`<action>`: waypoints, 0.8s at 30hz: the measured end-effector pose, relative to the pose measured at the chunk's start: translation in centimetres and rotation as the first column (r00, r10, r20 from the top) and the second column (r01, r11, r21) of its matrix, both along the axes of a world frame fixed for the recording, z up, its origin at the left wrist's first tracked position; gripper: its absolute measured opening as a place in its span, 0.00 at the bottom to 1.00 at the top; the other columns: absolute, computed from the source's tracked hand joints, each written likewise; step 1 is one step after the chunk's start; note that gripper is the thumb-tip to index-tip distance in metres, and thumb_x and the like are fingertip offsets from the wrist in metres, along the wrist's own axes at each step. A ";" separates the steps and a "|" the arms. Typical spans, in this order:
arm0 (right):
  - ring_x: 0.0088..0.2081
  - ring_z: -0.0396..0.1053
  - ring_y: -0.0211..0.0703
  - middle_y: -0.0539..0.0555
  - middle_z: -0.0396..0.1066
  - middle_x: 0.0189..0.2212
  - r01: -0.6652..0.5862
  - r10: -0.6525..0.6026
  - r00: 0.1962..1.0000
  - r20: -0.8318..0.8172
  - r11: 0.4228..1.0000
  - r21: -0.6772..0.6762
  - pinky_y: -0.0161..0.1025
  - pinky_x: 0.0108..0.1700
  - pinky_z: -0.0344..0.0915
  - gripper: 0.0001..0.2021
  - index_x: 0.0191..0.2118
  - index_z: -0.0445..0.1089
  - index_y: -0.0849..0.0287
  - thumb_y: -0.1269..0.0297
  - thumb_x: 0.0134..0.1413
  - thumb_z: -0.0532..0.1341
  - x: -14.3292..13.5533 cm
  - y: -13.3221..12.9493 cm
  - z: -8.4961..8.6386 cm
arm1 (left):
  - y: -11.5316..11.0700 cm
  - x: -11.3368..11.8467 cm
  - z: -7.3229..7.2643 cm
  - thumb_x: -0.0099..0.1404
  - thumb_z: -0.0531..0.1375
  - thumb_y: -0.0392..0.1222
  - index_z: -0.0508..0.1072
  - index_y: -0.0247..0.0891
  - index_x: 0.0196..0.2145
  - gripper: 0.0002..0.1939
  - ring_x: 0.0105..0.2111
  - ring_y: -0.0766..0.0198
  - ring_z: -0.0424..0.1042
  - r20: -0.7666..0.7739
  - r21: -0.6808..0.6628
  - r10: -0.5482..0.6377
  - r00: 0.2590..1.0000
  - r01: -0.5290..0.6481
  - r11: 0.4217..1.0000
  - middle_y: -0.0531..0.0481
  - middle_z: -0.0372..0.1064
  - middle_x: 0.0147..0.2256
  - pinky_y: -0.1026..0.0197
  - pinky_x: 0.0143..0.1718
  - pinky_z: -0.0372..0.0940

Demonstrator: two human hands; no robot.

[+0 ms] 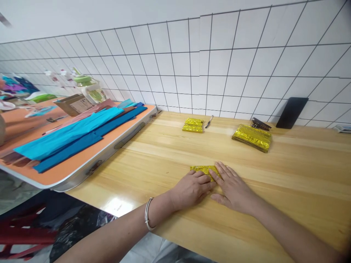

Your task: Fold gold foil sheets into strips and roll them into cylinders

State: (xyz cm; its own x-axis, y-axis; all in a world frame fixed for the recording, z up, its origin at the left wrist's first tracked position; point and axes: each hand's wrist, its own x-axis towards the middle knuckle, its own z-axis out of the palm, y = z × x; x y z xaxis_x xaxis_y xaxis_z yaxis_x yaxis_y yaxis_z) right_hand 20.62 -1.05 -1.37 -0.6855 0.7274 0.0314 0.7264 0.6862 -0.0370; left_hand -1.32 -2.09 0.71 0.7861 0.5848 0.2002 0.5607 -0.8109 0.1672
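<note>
A piece of shiny gold foil paper lies flat on the wooden table, partly covered by both hands. My left hand, with a silver bangle at the wrist, has its fingers curled over the paper's near edge and closed on it. Stretched fingers of my right hand lie flat across the paper's right end, thumb apart. Farther back are a thick stack of folded gold paper on the right and a smaller folded gold bundle with a pen beside it.
Behind the thick stack lie a black clip and a dark phone-like slab leaning on the tiled wall. An orange-topped folding table stands left, bearing blue strips, a cardboard box and a green-lidded jug.
</note>
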 end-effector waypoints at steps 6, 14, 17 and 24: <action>0.65 0.29 0.58 0.64 0.28 0.66 -0.010 0.010 1.000 -0.007 1.000 0.008 0.55 0.62 0.38 0.38 0.65 0.42 0.62 0.40 0.56 0.43 0.0 0.0 -0.1 | 0.0 0.2 0.2 0.69 0.46 0.44 0.64 0.45 0.52 0.16 0.41 0.59 0.63 -0.041 0.012 0.010 0.999 -0.009 1.000 0.47 0.67 0.41 0.56 0.44 0.55; 0.65 0.29 0.58 0.62 0.27 0.66 -0.018 0.018 1.000 -0.016 1.000 0.008 0.55 0.62 0.39 0.38 0.65 0.40 0.60 0.40 0.56 0.44 0.1 0.2 -0.4 | -0.7 -2.0 0.6 0.69 0.48 0.44 0.63 0.44 0.54 0.17 0.45 0.60 0.64 -0.036 -0.002 0.009 0.999 -0.010 1.000 0.47 0.67 0.46 0.57 0.46 0.56; 0.65 0.30 0.58 0.62 0.27 0.66 -0.015 0.015 1.000 -0.023 1.000 0.002 0.55 0.62 0.39 0.38 0.65 0.40 0.59 0.40 0.56 0.44 0.1 0.1 -0.3 | -1.2 -3.4 0.6 0.69 0.47 0.44 0.62 0.44 0.54 0.18 0.47 0.59 0.63 -0.022 -0.039 0.036 0.999 -0.037 0.999 0.47 0.66 0.49 0.56 0.48 0.55; 0.65 0.30 0.58 0.63 0.29 0.66 -0.005 0.004 1.000 -0.019 1.000 -0.015 0.54 0.62 0.40 0.38 0.65 0.41 0.60 0.40 0.56 0.44 0.0 0.0 -0.1 | -2.5 -6.0 0.9 0.70 0.45 0.44 0.62 0.42 0.55 0.19 0.50 0.58 0.62 -0.025 -0.060 0.092 0.995 -0.093 0.994 0.47 0.64 0.52 0.55 0.50 0.55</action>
